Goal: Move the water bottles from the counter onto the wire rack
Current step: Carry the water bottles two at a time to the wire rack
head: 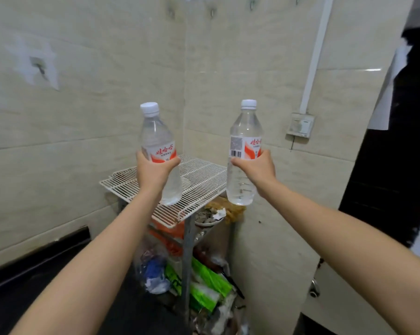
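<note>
The carry is in hand, with the setting-down yet to come. The dark counter [23, 286] lies near and to the left with no bottle showing on the part in view. The white wire rack [204, 172] stands further off in the corner of the tiled walls, and its top shelf bears nothing that can be seen.

Both bottles are held upright in the air. The left bottle [157, 134] hangs over the near half of the shelf. Its base is close to the wires, though whether it touches them cannot be told. The right bottle [246, 131] sits out past the shelf's right edge, its base clear of the rack.

The next move, as I judge it, calls for bringing the right bottle leftward over the shelf. Both should then be lowered until the bases sit flat across several wires, well in from the edge, before the fingers let go. A narrow base on thin wires may rock.

The left hand [153, 170] is wrapped round its bottle at the lower part of the label, and the right hand [257, 168] grips the other bottle at the same height.

Each bottle is clear plastic, looks full of water and wears a red and white label. Each has a white cap [249, 103] screwed on.
</note>
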`<state>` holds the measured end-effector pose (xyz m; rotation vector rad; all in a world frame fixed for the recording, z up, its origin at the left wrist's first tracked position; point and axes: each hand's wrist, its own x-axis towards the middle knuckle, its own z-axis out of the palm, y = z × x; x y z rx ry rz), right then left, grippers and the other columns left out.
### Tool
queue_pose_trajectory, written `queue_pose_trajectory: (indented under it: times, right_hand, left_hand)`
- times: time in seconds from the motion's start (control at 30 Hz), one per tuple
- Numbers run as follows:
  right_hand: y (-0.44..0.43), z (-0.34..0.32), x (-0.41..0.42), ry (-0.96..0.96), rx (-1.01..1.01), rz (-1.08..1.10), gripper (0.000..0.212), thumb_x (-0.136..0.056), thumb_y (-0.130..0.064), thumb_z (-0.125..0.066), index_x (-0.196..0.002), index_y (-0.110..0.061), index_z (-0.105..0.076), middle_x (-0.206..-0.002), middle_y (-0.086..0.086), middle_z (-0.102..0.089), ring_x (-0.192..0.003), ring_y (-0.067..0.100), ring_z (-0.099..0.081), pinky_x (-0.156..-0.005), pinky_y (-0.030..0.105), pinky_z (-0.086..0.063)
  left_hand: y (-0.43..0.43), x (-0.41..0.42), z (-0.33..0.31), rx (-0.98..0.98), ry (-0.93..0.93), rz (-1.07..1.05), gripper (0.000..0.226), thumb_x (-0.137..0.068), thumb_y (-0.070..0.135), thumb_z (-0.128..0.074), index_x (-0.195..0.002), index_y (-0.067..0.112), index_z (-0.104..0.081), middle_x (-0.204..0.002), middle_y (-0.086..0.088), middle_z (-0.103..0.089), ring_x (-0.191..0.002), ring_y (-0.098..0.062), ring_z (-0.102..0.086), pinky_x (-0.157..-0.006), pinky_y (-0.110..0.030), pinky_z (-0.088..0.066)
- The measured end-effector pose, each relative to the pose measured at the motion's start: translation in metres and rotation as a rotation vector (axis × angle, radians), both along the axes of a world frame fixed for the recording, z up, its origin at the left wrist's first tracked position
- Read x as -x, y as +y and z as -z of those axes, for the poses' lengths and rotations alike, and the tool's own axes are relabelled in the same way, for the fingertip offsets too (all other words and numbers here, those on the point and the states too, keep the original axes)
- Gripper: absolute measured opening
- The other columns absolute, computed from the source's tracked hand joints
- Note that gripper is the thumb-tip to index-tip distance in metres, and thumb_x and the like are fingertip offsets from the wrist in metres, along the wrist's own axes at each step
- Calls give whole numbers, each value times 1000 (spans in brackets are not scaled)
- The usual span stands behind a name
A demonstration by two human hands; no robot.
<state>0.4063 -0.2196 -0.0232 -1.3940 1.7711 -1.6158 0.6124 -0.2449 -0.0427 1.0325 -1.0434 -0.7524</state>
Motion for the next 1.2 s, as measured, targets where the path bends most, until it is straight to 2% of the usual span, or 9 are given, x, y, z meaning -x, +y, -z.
queue_pose_trajectory:
  times: [0.3, 0.47, 0.6, 0.7, 0.77, 0.83, 0.97, 1.1, 1.2]
  right_hand:
    - [-127, 20, 13, -137, -10, 14, 62, -68, -32, -76, -115, -11, -40, -101, 1, -52, -91, 20, -53, -84, 36, -48]
    - [-220, 26, 14, -185, -36, -61, 63, -71, -31, -75, -118, -11, -39, -102, 1, -50, -92, 20, -52, -86, 37, -48]
    - [-314, 30, 8, -249, -58, -196, 63, -69, -22, -77, -117, -7, -40, -110, 8, -56, -100, 24, -56, -90, 38, -49]
    - [-387, 35, 4, -220, -103, -281, 63, -67, -18, -79, -116, -5, -42, -116, 12, -58, -104, 27, -58, -87, 34, -48]
    - [-430, 37, 1, -171, -117, -334, 62, -69, -16, -78, -118, -4, -42, -118, 11, -58, -98, 23, -56, -80, 28, -43]
    - [-469, 37, -5, -155, -100, -383, 65, -70, -15, -77, -123, -6, -41, -120, 9, -58, -96, 20, -55, -80, 25, -41]
    - [-534, 40, -24, -168, -88, -443, 74, -70, -17, -77, -132, -8, -37, -126, 11, -57, -112, 28, -56, -88, 28, -42]
    - [-569, 50, -33, -147, -67, -446, 70, -71, -14, -77, -129, -4, -38, -124, 15, -57, -110, 30, -57, -82, 25, -40]
    - [-587, 59, -37, -125, -69, -435, 66, -68, -17, -78, -121, -2, -42, -120, 18, -58, -106, 33, -58, -81, 30, -44]
  left_hand:
    - [-99, 6, 18, -47, -20, -9, 72, -65, 17, -79, -124, 13, -39, -108, 1, -50, -98, -18, -51, -84, -31, -43]
    - [-145, 4, 20, -66, -34, -112, 71, -65, 16, -79, -124, 11, -40, -108, 1, -51, -98, -17, -51, -83, -29, -41]
    - [-189, 1, 25, -64, -33, -243, 66, -64, 13, -79, -119, 13, -42, -109, -1, -52, -99, -17, -53, -83, -27, -42]
    - [-224, -4, 27, -79, -44, -381, 67, -63, 12, -80, -119, 13, -42, -109, -2, -53, -100, -19, -54, -88, -31, -45]
    - [-248, -6, 27, -106, -54, -447, 70, -62, 12, -80, -121, 11, -43, -112, -5, -56, -102, -21, -56, -92, -36, -47]
    - [-269, -9, 26, -126, -62, -500, 71, -59, 13, -82, -121, 12, -45, -114, -9, -60, -104, -25, -59, -92, -40, -49]
    - [-305, -13, 27, -161, -70, -595, 72, -58, 13, -82, -121, 12, -47, -112, -12, -63, -101, -28, -61, -91, -44, -50]
    - [-330, -13, 30, -172, -55, -654, 70, -59, 11, -81, -121, 9, -47, -112, -12, -62, -101, -28, -61, -87, -40, -50]
    - [-347, -8, 35, -190, -32, -689, 70, -60, 11, -80, -121, 9, -46, -113, -13, -61, -103, -30, -59, -93, -45, -48]
